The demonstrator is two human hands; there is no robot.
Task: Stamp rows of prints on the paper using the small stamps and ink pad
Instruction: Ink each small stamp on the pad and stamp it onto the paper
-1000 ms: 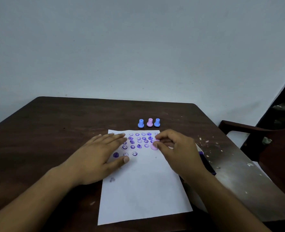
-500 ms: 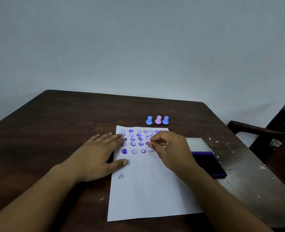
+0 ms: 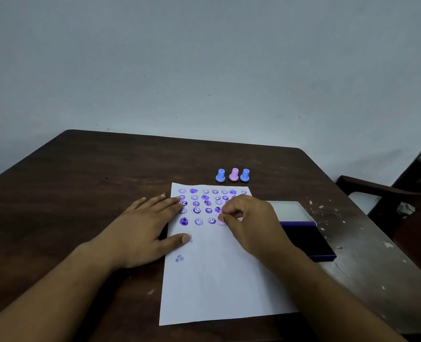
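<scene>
I am pinching a pink stamp (image 3: 221, 221) in the curled fingers of my right hand (image 3: 251, 225), pressing it down on the paper (image 3: 219, 287) at the end of the lowest row of purple prints (image 3: 197, 221). My left hand (image 3: 142, 230) is lying flat with straight fingers, holding the sheet's left edge against the table (image 3: 81, 193). The ink pad (image 3: 303, 233) is sitting open just right of the paper. Three more stamps (image 3: 233, 175) are standing beyond the sheet's top edge.
</scene>
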